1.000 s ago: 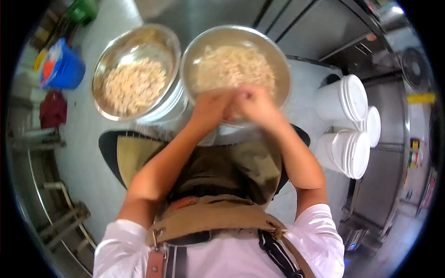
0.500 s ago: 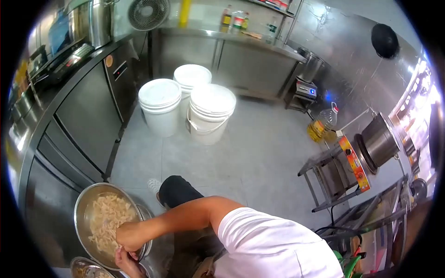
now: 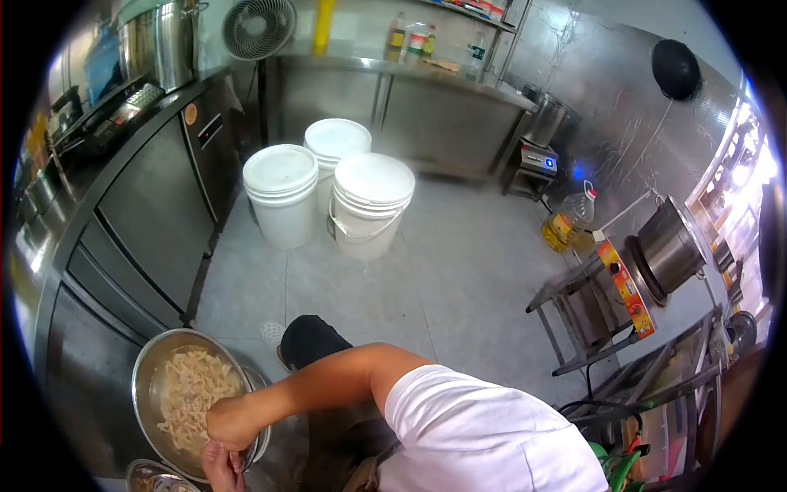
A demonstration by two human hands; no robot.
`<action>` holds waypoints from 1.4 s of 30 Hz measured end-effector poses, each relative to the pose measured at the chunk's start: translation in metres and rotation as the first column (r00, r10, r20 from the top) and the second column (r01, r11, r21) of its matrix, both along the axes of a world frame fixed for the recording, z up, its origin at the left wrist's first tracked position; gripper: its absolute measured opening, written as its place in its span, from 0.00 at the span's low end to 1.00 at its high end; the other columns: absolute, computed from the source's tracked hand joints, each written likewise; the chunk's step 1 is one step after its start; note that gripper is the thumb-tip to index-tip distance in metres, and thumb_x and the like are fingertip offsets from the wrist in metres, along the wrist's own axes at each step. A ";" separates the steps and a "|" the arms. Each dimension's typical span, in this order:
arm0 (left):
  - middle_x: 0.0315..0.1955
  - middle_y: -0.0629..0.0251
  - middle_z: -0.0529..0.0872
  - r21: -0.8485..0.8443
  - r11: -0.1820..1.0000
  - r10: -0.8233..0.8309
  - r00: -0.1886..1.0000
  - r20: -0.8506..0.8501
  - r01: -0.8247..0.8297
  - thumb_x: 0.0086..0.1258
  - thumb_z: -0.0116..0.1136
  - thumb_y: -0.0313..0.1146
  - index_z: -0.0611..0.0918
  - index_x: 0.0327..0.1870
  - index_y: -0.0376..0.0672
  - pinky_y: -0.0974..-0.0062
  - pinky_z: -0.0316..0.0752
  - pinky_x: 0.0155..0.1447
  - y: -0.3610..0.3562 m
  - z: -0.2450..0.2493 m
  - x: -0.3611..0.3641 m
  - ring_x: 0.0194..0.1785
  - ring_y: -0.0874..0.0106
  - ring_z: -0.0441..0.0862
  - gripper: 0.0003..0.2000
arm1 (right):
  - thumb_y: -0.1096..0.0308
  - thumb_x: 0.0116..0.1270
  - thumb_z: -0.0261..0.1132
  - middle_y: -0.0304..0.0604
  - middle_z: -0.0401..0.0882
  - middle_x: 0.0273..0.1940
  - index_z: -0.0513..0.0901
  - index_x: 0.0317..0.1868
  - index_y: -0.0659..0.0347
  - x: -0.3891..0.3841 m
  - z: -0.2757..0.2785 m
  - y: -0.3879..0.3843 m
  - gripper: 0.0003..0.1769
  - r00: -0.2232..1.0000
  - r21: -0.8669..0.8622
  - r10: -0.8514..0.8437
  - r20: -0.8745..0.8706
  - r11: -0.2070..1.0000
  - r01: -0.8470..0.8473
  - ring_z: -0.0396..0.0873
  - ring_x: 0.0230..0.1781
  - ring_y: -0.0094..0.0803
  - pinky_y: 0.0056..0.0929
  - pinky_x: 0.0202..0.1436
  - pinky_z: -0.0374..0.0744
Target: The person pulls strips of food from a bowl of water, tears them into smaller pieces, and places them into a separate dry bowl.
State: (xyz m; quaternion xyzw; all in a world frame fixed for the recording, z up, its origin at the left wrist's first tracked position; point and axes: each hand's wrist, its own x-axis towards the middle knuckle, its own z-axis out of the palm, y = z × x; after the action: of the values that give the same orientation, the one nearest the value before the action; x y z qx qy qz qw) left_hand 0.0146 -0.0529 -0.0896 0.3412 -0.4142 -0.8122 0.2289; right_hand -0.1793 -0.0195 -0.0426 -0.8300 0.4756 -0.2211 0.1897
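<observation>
Keeping low over the round silver metal bowl (image 3: 147,389) containing pale strip-like food pieces (image 3: 193,384) should limit spills: right hand (image 3: 233,423), left hand (image 3: 220,466), together at its rim, fingers curled, opening and grip indiscernible.

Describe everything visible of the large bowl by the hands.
The large bowl is round, shiny, apparently metal, open side up, at the picture's lower left. It holds pale strips, seemingly in cloudy liquid. The right hand and left hand meet at its edge; whether they touch it is unclear.
</observation>
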 end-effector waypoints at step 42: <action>0.44 0.58 0.85 -0.686 0.716 0.125 0.942 0.312 0.132 0.67 0.61 0.37 0.64 0.70 0.41 0.76 0.76 0.46 -0.018 0.077 0.063 0.42 0.74 0.80 0.31 | 0.67 0.66 0.63 0.48 0.84 0.33 0.83 0.40 0.65 0.074 -0.025 0.050 0.09 0.948 0.475 0.078 0.309 0.850 -0.225 0.81 0.32 0.33 0.33 0.38 0.78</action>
State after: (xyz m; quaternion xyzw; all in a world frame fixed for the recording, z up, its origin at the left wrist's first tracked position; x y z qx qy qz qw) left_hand 0.0780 -0.0708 -0.0131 0.3621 -0.7229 -0.5255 0.2648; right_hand -0.1056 0.0303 -0.0675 -0.7471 0.4175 -0.1873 0.4820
